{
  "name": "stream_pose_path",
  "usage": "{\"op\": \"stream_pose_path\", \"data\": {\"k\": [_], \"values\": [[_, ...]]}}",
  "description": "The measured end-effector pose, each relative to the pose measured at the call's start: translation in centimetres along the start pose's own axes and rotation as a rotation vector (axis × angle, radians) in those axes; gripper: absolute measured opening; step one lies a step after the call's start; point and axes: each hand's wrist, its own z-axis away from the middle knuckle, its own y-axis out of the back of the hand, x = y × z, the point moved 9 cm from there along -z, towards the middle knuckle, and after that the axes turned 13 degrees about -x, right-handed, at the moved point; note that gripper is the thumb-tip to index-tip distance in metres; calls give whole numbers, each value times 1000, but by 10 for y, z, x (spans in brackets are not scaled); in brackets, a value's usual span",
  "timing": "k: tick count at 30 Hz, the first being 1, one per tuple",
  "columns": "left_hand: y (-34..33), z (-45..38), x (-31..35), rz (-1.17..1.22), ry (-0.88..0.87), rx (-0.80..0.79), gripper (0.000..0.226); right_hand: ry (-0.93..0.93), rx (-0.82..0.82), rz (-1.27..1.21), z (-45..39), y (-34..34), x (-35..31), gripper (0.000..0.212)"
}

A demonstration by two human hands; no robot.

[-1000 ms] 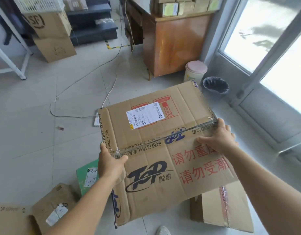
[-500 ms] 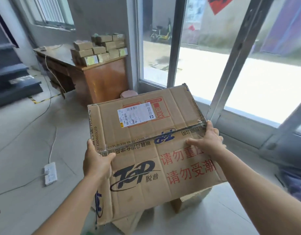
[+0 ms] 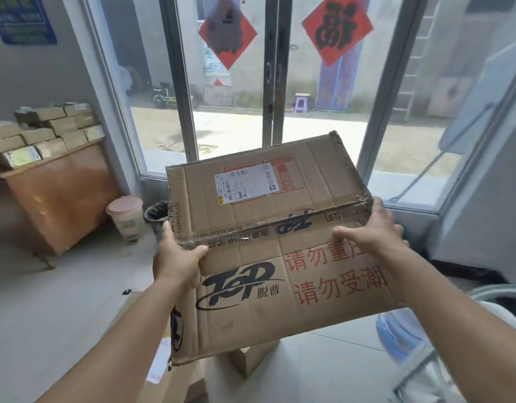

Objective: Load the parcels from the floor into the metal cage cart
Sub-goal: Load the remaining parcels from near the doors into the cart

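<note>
A large brown cardboard parcel (image 3: 268, 245) with a white shipping label, a dark "TOP" logo and red Chinese print is held up in front of me, clear of the floor. My left hand (image 3: 175, 257) grips its left edge, thumb on top. My right hand (image 3: 370, 228) grips its right edge, thumb lying on the top face. Blurred metal bars, perhaps part of the cage cart (image 3: 425, 376), show at the bottom right corner. More cardboard parcels (image 3: 251, 359) lie on the floor under the held one.
Glass sliding doors (image 3: 274, 82) with red paper decorations stand straight ahead. At the left is a wooden desk (image 3: 61, 193) stacked with small boxes, with a pink-lidded bucket (image 3: 125, 216) and a black-lined bin (image 3: 156, 215) beside it. A grey panel (image 3: 483, 199) leans at the right.
The view has swung to the right and upward, from the floor to the glass doors. The parcel has stayed in both hands, carried along with the turn.
</note>
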Motion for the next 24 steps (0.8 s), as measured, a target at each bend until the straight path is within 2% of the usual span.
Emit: {"op": "stream_pose_path", "data": {"k": [4,12,19,24], "values": [[-56,8,61,33,-112,-95,105,-76,107,-24,27,74,45,121],[-162,36,178,-13,-332,-291,87,-219,350,-119,96,190,140,122],[-267,90,252,7,-491,-520,66,-413,556,-167,186,251,230,118],[-331,139,289,18,-570,-687,66,-556,680,-205,259,278,281,119]]}}
